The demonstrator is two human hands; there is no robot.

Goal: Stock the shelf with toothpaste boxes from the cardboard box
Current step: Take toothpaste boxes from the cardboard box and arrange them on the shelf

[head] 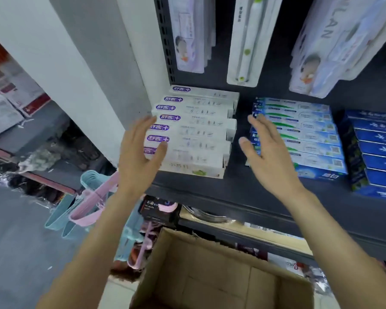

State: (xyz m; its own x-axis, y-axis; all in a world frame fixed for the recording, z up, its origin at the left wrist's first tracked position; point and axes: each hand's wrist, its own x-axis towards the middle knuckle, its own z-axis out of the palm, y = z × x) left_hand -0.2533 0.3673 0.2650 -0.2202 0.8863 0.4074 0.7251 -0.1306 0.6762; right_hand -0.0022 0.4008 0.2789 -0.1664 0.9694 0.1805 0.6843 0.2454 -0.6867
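Toothpaste boxes (192, 130) stacked on shelf (232, 192); cardboard box (210, 275) looks empty, both hands spread, holding nothing.

**Counts by kind, placed from the shelf**

On the shelf (243, 192): three stacks of toothpaste: white (194, 132), eight boxes; light-blue (299, 134), about seven; dark-blue (377, 150), about seven. Above it: three toothbrush packs (245, 41). Below it: one cardboard box (210, 270). Before it: two hands (140, 150).

A shop aisle is showing: toothpaste boxes (194, 128) are lining a dark shelf (243, 197), with packaged toothbrushes (245, 39) hanging above.
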